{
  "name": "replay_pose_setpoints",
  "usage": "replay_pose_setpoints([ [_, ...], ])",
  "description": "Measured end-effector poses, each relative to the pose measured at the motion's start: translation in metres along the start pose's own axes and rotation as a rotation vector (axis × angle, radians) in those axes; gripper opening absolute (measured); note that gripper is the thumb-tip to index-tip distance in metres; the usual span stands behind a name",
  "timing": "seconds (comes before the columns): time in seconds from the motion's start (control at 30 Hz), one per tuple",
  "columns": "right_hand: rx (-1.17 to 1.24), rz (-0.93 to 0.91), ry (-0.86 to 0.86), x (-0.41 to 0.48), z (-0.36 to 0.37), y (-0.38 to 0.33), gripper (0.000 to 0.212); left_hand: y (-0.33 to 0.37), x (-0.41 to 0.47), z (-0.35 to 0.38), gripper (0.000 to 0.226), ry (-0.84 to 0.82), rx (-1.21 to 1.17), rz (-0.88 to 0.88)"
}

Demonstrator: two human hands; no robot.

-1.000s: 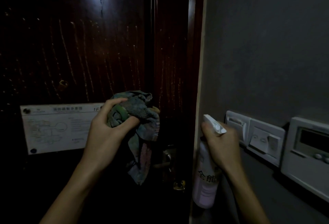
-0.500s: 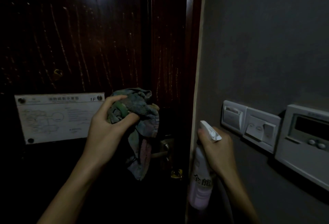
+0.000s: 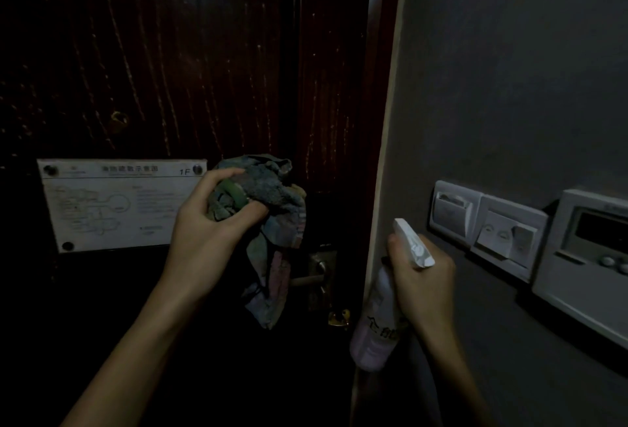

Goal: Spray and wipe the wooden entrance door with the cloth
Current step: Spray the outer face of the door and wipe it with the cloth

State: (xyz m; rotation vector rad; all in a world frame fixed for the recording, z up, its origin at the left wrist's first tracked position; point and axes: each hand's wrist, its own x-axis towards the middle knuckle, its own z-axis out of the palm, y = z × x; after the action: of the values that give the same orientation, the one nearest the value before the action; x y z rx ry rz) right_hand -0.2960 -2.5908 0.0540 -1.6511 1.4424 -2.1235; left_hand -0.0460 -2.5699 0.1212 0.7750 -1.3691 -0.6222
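The dark wooden door (image 3: 190,63) fills the left half of the view, streaked with running drips of spray. My left hand (image 3: 207,233) grips a bunched, faded cloth (image 3: 268,209) in front of the door, its loose end hanging down beside the metal door handle (image 3: 311,279). My right hand (image 3: 421,277) holds a pale spray bottle (image 3: 377,331) with a white trigger head by the door frame, lower than the cloth.
A white evacuation plan sign (image 3: 112,205) is screwed to the door left of the cloth. On the grey wall (image 3: 509,70) at the right sit a card slot (image 3: 453,211), a switch plate (image 3: 506,236) and a thermostat panel (image 3: 591,250). A brass latch (image 3: 338,318) sits below the handle.
The view has shifted slightly, so the sign and the wall switches sit higher in the frame than a second ago. Both hands keep their grips and their places relative to the door.
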Motion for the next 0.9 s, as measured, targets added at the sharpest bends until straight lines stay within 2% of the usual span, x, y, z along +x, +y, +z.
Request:
replay_pose_setpoints([
  [0.3,0.016,0.009,0.026,0.004,-0.001,-0.007,0.030,0.003,0.003,0.003,0.032,0.015,-0.029,0.000],
  [0.43,0.025,-0.041,0.044,0.013,-0.001,-0.017,0.030,0.004,0.005,0.006,0.033,0.033,-0.059,0.011],
  [0.57,0.023,-0.066,0.024,0.024,0.000,-0.020,0.034,0.010,0.006,0.008,0.034,0.043,-0.080,0.028],
  [0.77,0.034,-0.083,-0.012,0.030,-0.002,-0.031,0.028,0.018,0.010,0.007,0.034,0.028,-0.093,0.044],
  [0.9,0.042,-0.042,-0.060,0.030,0.004,-0.029,0.035,0.018,0.006,0.006,0.034,0.030,-0.098,0.041],
])
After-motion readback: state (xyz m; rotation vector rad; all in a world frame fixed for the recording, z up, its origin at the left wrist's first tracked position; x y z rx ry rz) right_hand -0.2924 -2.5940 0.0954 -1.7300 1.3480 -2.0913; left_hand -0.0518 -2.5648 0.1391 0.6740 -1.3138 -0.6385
